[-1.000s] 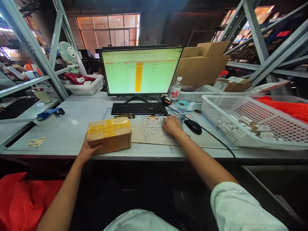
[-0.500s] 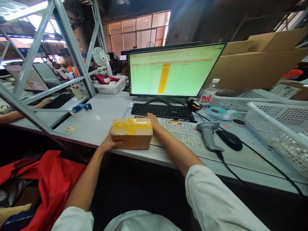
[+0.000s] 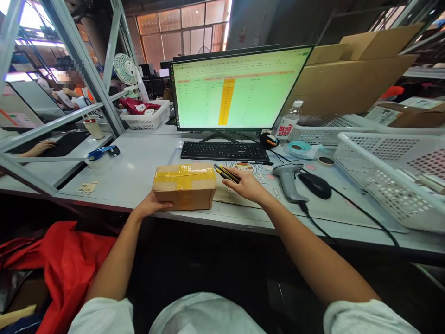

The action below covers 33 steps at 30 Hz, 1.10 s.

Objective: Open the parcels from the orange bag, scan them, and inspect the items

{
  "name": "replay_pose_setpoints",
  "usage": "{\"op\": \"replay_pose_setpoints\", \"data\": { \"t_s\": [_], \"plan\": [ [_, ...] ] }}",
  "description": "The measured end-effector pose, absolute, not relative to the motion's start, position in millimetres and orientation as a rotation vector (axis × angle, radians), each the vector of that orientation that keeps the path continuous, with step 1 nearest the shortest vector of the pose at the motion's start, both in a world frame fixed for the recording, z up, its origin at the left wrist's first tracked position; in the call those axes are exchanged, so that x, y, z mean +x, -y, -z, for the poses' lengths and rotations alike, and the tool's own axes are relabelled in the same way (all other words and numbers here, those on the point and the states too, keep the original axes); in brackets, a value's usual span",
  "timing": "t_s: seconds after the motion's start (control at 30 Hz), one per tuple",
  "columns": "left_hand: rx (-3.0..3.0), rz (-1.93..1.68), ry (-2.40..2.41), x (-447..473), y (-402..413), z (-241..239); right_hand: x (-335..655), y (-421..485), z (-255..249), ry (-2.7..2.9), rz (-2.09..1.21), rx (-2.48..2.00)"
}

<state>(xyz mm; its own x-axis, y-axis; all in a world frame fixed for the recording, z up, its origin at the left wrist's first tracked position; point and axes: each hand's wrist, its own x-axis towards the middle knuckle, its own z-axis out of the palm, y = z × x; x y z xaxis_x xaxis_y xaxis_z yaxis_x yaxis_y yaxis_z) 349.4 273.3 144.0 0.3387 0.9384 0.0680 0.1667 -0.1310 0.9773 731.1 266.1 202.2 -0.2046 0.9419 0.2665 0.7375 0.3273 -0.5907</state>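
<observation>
a white desk (image 3: pixel 135 155) bears a lit monitor (image 3: pixel 194 97) showing a spreadsheet; at the desk's front edge, a tape-sealed cardboard box (image 3: pixel 184 188) is gripped at its left end by a person's left hand (image 3: pixel 149 205). a grey barcode scanner (image 3: pixel 289 183) lies farther right. the right hand (image 3: pixel 248 185) clasps a yellow-and-black utility knife (image 3: pixel 227 174) beside the box (contact cannot be told).

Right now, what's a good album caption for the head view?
Left fingers grip a yellow-taped cardboard box; right fingers hold a utility knife.
</observation>
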Motion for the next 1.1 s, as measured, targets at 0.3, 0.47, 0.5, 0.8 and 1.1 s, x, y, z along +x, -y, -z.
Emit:
{"op": "replay_pose_setpoints", "data": {
  "t_s": [0.3, 0.47, 0.5, 0.8, 1.1],
  "plan": [
    [1.555, -0.930, -1.047, 351, -276, -142, 720, -223, -225, 2.015, -0.551, -1.332],
    [1.563, -0.968, -1.052, 350, -275, -140, 730, -226, -225, 2.017, -0.417, -1.473],
    [1.565, -0.973, -1.052, 351, -274, -140, 735, -229, -222, 2.002, -0.418, -1.505],
    [1.532, -1.009, -1.062, 351, -272, -135, 741, -207, -178, 1.315, -1.063, -1.180],
    [1.559, -0.971, -1.078, 346, -274, -129, 718, -137, -177, 1.068, -1.442, -0.854]
  ]
}}
